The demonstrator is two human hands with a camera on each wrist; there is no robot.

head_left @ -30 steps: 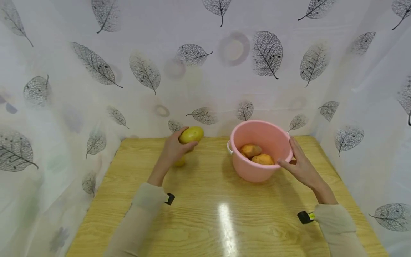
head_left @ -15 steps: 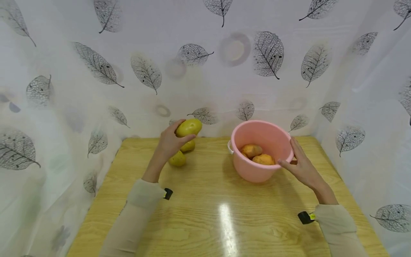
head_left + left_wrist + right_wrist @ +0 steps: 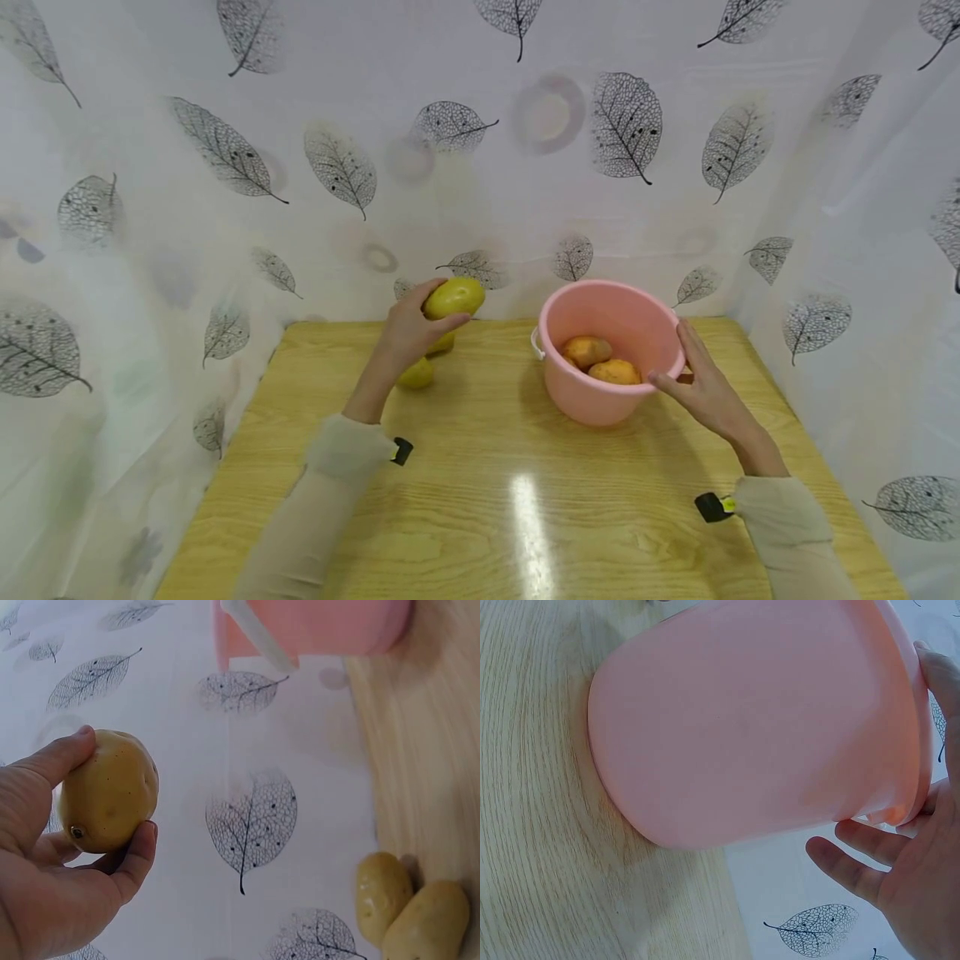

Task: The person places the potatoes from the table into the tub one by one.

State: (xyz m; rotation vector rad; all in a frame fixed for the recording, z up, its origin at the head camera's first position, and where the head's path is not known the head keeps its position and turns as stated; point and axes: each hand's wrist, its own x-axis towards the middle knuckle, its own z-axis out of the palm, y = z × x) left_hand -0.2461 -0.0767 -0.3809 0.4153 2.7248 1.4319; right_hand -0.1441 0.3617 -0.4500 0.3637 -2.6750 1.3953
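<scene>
Since half a second ago the left hand (image 3: 408, 333) has carried its potato (image 3: 453, 297) a little nearer the pink bucket (image 3: 609, 350), and the arm has shifted with it; the right hand (image 3: 705, 387) has not stirred. That potato hangs above the desk (image 3: 480, 492), well left of the bucket and about level with its rim, with two more potatoes (image 3: 411, 909) lying on the desk below it, touching each other. Left fingers (image 3: 136, 855) and thumb are curled round the potato from opposite sides; the right hand's fingers (image 3: 859, 851) lie straight and loose against the bucket's right wall, steadying rather than gripping. I'd judge the potato firm and fairly weighty for its size, with a dry, slightly rough skin that won't slip easily, and not fragile, though a drop could bruise it. Its fat middle, where the hand already has it, looks the soundest place to hold. It is an oval, its long axis lying roughly level, one end pointing toward the bucket and the other into the palm. Two orange-brown potatoes (image 3: 600, 360) sit inside the bucket.
</scene>
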